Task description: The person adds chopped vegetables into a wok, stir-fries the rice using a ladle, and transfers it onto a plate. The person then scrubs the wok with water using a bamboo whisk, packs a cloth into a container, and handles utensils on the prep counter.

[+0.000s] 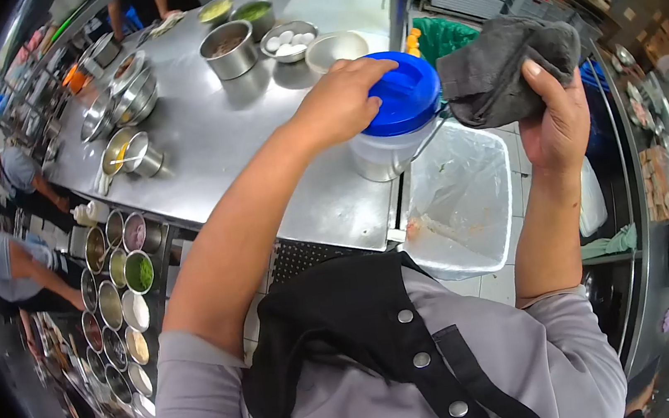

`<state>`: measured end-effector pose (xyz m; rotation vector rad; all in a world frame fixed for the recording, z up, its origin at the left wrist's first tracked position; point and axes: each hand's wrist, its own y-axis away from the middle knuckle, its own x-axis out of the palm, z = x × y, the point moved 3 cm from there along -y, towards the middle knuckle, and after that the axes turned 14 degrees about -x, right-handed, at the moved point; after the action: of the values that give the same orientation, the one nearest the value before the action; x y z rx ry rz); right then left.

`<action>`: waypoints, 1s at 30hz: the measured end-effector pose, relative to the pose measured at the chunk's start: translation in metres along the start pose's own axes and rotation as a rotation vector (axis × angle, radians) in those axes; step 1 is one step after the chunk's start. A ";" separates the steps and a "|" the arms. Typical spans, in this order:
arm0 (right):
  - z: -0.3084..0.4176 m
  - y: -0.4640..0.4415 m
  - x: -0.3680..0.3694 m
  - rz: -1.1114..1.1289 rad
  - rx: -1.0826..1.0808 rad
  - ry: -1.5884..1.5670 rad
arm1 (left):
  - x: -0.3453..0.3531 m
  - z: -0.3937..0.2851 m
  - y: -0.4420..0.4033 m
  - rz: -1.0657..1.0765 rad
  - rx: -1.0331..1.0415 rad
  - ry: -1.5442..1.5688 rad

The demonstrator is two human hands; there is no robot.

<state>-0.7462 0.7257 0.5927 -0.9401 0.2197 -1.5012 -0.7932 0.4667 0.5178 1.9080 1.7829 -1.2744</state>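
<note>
My left hand (pixel 342 101) rests on the blue lid (pixel 409 104) of a translucent plastic bucket (pixel 380 153), fingers and thumb gripping the lid's left side. The bucket stands upright at the right end of the steel table, with the lid on top. In my right hand (pixel 555 119) is a dark grey cloth (pixel 493 72), pinched under the thumb and bunched up. The cloth is raised beside the lid, over the bin side. A thin handle hangs at the bucket's right side.
A lined waste bin (pixel 466 193) stands right of the steel table (pixel 211 157). On the table are a bowl of eggs (pixel 291 43), a deep steel pot (pixel 230 55), a pale bowl (pixel 336 48) and stacked steel bowls (pixel 132 92). Several ingredient tubs (pixel 111 307) and co-workers (pixel 17 177) are left.
</note>
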 end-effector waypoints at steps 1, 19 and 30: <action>0.000 -0.004 0.001 0.016 0.014 0.003 | 0.012 -0.003 -0.017 -0.001 0.115 -0.279; -0.051 0.004 0.042 0.741 0.068 1.230 | -0.062 0.146 0.085 -0.407 -0.471 1.003; -0.002 -0.033 0.062 1.001 -0.144 1.468 | -0.040 0.162 0.115 -0.129 -0.637 0.765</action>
<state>-0.7641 0.6759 0.6385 0.3815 1.5864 -0.9159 -0.7544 0.3015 0.4070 2.0005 2.2834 0.1090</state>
